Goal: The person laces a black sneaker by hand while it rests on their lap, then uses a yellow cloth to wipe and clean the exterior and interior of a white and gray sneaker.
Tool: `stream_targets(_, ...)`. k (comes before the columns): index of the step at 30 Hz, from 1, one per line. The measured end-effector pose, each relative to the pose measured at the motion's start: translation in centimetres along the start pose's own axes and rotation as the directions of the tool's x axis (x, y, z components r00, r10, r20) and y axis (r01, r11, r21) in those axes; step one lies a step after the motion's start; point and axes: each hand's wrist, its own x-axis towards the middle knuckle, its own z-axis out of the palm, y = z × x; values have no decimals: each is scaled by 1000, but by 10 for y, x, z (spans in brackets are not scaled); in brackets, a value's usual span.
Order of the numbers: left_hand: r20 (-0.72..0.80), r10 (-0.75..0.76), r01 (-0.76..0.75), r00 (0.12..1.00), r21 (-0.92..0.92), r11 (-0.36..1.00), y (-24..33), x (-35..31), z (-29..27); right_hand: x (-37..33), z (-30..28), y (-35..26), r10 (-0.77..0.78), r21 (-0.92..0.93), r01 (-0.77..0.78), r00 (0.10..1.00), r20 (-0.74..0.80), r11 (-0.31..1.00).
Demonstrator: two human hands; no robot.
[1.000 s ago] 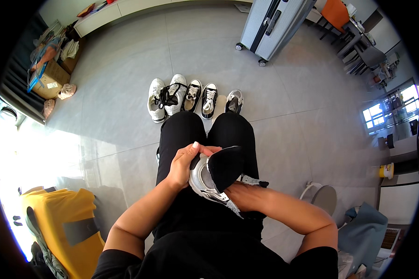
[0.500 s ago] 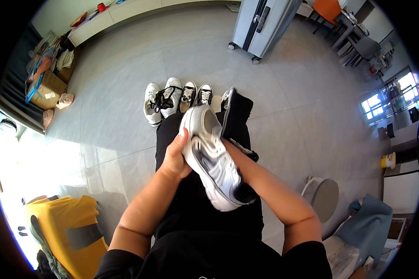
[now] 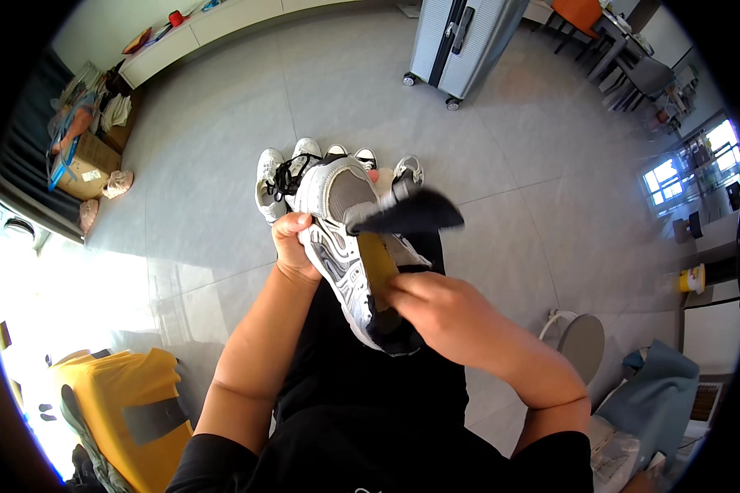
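Note:
A white and silver sneaker [image 3: 335, 259] is held above my lap, its toe with grey mesh pointing away from me. My left hand [image 3: 294, 244] is closed around its left side, thumb near the toe end. At the sneaker's opening, my right hand [image 3: 436, 308] has its fingers bent together, the tips against a yellowish-brown surface [image 3: 376, 267] inside; what they pinch is hidden. A dark flap [image 3: 419, 212], blurred by motion, sticks out to the right over the opening. Whether it is part of the sneaker, I cannot tell.
Beyond my knees stand a white sneaker with black laces [image 3: 269, 177], black-and-white canvas shoes [image 3: 367, 155] and a grey-white shoe [image 3: 409, 169]. A silver suitcase [image 3: 456, 49] stands farther off. A yellow-draped seat [image 3: 119, 403] is at left, a round stool [image 3: 581, 349] at right.
My right hand has come from behind the sneaker to its opening. The sneaker has turned to show its inside, and the dark flap has swung down from upright to lying sideways.

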Motion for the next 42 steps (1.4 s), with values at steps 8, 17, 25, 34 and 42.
stream_targets(8, -236, -132, 83, 963, -208, 975, -30, -21, -41, 0, 29, 12, -235, -438, 276, 961, 146, 856)
stream_targets(17, -184, -279, 222, 943, -279, 934, -57, -35, -68, -4, 43, 13, -41, 132, -84, 674, 737, 988)
stream_targets(25, -226, -280, 230, 933, -221, 948, -61, -39, -64, 6, 42, 19, -81, 269, -258, 564, 822, 928)
stream_targets(34, -266, -314, 259, 911, -224, 940, -62, -39, -62, -8, 41, 6, -2, 139, -172, 622, 783, 975)
stream_targets(42, -256, -283, 230, 924, -219, 948, -63, -40, -64, -7, 39, 0, 76, 99, -210, 689, 721, 973)
